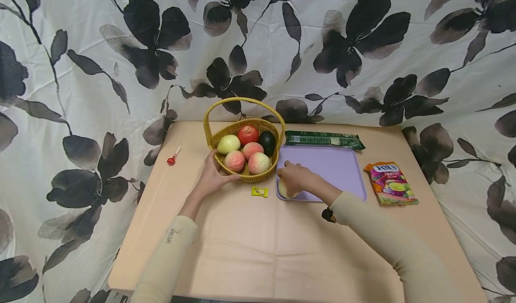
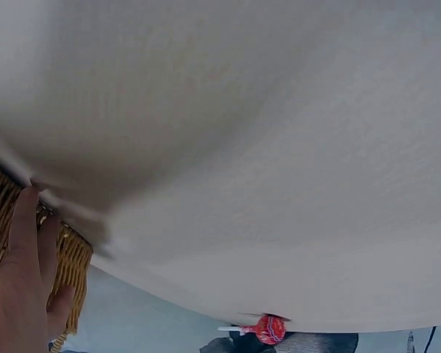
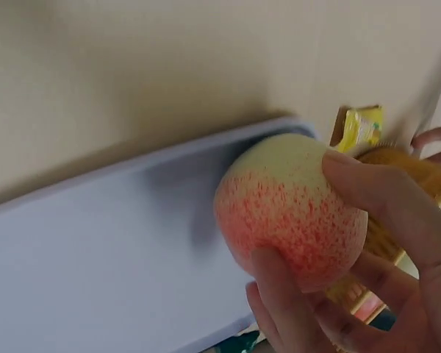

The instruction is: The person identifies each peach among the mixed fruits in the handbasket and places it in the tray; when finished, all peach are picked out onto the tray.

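My right hand (image 1: 295,178) holds a peach (image 3: 290,209) between thumb and fingers at the near left corner of a lilac tray (image 1: 334,173). The peach is pale yellow with red speckles. My left hand (image 1: 213,177) rests against the near left side of a yellow wicker basket (image 1: 264,175). In the left wrist view, its fingers (image 2: 23,228) lie fairly straight along the woven wall. Inside the basket are several fruits: a pale green one (image 1: 228,144), a red one (image 1: 247,134), a dark one (image 1: 267,142) and peaches (image 1: 259,163).
A small yellow wrapped candy (image 1: 260,192) lies just in front of the basket. At the left is a red lollipop (image 1: 171,160). A long green packet (image 1: 322,139) lies behind the tray, and a Fox's candy bag (image 1: 392,184) is to its right.
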Available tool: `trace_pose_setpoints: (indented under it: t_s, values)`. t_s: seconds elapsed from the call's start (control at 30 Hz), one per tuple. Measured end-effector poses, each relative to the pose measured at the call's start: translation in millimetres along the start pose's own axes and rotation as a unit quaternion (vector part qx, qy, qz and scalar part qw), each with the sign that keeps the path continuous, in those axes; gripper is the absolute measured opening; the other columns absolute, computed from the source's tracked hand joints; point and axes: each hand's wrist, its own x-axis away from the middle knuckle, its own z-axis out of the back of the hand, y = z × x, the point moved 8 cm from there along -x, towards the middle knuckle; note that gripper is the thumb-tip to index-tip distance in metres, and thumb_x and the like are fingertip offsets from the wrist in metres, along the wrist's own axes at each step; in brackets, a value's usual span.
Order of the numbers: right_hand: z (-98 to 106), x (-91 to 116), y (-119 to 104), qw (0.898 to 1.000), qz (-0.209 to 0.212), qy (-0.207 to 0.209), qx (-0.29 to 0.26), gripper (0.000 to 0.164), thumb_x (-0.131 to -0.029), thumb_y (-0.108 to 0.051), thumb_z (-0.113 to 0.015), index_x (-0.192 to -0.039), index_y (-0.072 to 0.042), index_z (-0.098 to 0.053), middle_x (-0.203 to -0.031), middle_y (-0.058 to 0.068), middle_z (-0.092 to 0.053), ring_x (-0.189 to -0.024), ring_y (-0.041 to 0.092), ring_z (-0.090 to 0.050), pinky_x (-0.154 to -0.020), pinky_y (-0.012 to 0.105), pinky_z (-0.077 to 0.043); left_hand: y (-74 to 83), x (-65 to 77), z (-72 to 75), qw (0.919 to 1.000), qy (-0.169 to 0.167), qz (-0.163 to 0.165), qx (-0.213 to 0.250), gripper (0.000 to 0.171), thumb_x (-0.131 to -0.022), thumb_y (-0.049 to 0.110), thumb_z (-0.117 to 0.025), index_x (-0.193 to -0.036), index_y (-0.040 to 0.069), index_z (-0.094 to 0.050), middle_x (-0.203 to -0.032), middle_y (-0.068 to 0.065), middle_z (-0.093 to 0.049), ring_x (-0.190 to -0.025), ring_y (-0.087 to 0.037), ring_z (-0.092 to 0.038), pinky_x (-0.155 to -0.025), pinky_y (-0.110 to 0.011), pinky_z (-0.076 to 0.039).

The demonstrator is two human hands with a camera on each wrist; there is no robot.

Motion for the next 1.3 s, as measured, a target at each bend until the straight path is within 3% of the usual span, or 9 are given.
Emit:
trace_pose_setpoints:
  t_s: [0.1, 0.4, 0.73, 0.87, 1.1, 1.3]
  values:
    - [-1, 0, -6, 1.000, -0.009, 0.012, 0.007, 0.062, -0.074, -0.014, -0.088, -0.132, -0.014, -0.066, -0.121, 0.017, -0.055, -0.086, 0.032, -0.051, -0.063, 0.041, -0.050, 1.0, 0.1, 1.1, 1.0000, 0.001, 0.002, -0.006, 0.135, -0.076, 0.043, -0.094, -0.164, 0.004, 0.002, -0.169, -0.024, -0.007, -0.160, -0.035, -0.020, -0.130, -0.048, -0.025]
    - [-1, 1, -11, 0.999, -0.013, 0.029, 0.012, 0.068, -0.075, -0.013, -0.089, -0.138, -0.013, -0.063, -0.124, 0.019, -0.054, -0.086, 0.033, -0.051, -0.061, 0.042, -0.052, 3.6, -0.1, 3.1, 1.0000, 0.004, 0.001, -0.009, 0.134, -0.076, 0.043, -0.094, -0.164, 0.005, 0.000, -0.169, -0.024, -0.008, -0.160, -0.035, -0.019, -0.130, -0.048, -0.025]
    - [3, 11, -6, 0.999, -0.037, 0.020, -0.007, 0.077, -0.073, -0.020, -0.094, -0.142, -0.016, -0.060, -0.129, 0.017, -0.053, -0.100, 0.035, -0.055, -0.071, 0.049, -0.056, 0.2, -0.3, -1.3, 0.9999, -0.004, -0.004, 0.009, 0.136, -0.076, 0.039, -0.095, -0.164, 0.004, 0.002, -0.169, -0.024, -0.007, -0.160, -0.034, -0.019, -0.130, -0.048, -0.025]
    - [18, 15, -5, 0.999, -0.039, 0.030, -0.014, 0.074, -0.075, -0.026, -0.093, -0.141, -0.015, -0.061, -0.130, 0.017, -0.054, -0.104, 0.035, -0.058, -0.075, 0.050, -0.057, 1.3, 0.2, -0.6, 1.0000, -0.004, 0.000, 0.006, 0.136, -0.076, 0.040, -0.094, -0.164, 0.005, 0.002, -0.169, -0.024, -0.006, -0.160, -0.034, -0.019, -0.130, -0.048, -0.025]
    - [68, 8, -14, 0.995, -0.008, 0.083, -0.057, 0.051, -0.084, -0.028, -0.086, -0.126, -0.008, -0.065, -0.119, 0.015, -0.063, -0.099, 0.029, -0.062, -0.077, 0.046, -0.058, 2.9, 1.3, -0.4, 0.9998, -0.005, -0.005, 0.017, 0.135, -0.076, 0.036, -0.095, -0.164, 0.004, 0.003, -0.168, -0.025, -0.005, -0.160, -0.034, -0.020, -0.130, -0.047, -0.025]
    - [86, -21, -27, 0.987, 0.036, 0.094, -0.123, 0.066, -0.089, -0.033, -0.084, -0.140, 0.000, -0.059, -0.131, 0.019, -0.065, -0.118, 0.031, -0.060, -0.100, 0.046, -0.055, 4.1, -1.1, -2.3, 0.9992, -0.007, -0.020, 0.034, 0.133, -0.077, 0.030, -0.095, -0.163, 0.003, 0.003, -0.168, -0.024, -0.007, -0.160, -0.034, -0.021, -0.130, -0.048, -0.025]
